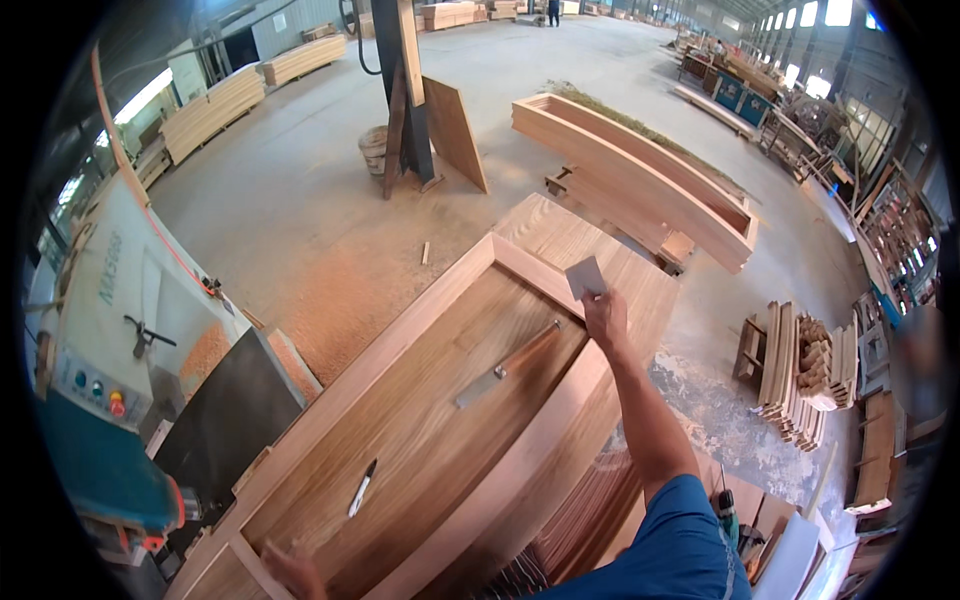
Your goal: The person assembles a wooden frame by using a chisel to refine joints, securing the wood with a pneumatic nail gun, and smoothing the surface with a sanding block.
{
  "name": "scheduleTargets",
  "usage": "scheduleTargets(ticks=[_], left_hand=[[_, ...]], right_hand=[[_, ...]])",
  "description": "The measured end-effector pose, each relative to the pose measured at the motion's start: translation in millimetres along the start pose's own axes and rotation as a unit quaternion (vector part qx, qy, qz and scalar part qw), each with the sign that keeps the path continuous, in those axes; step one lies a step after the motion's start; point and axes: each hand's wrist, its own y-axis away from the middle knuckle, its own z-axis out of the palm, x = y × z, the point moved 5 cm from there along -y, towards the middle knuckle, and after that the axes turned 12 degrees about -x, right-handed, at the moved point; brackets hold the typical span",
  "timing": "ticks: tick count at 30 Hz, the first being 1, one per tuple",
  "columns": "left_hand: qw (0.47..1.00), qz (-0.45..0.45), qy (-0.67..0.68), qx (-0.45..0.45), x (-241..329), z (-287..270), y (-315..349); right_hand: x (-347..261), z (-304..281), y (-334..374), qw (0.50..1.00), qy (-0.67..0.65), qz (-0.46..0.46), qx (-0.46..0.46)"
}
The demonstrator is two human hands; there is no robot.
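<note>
My right hand (606, 320) is closed on a thin grey rectangular plate (584, 272), raised at the far right corner of a wooden frame (385, 345). Whether the plate is metal or a stiff sheet I cannot make out. At the frame's near left end is my left hand (292, 572), blurred, its fingers unclear. Inside the frame lies a flat wood-grain panel (410, 440). On that panel rest a black and white marker pen (362, 488) and a hinged tool (525, 350) with a wooden handle and a metal blade, resembling a sliding bevel.
A white and green machine (105, 300) with control buttons stands at left beside sawdust (335, 310). Beyond the bench are a post (400, 100) and a long wooden box frame (640, 170). Stacked wood pieces (800, 370) sit at right; a drill (728, 515) lies near my right arm.
</note>
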Motion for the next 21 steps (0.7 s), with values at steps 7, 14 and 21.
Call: scheduleTargets(ticks=[7,14,21], left_hand=[[0.971,-0.184,-0.033,-0.148,-142,30,62],[0.962,-0.235,0.041,-0.129,-100,-2,41],[0.967,-0.212,0.068,-0.122,-207,29,124]], right_hand=[[72,114,-100,0.98,-0.051,-0.06,-0.182],[89,113,-105,0.985,-0.072,-0.048,-0.15],[6,140,-97,0.991,-0.086,-0.014,-0.102]])
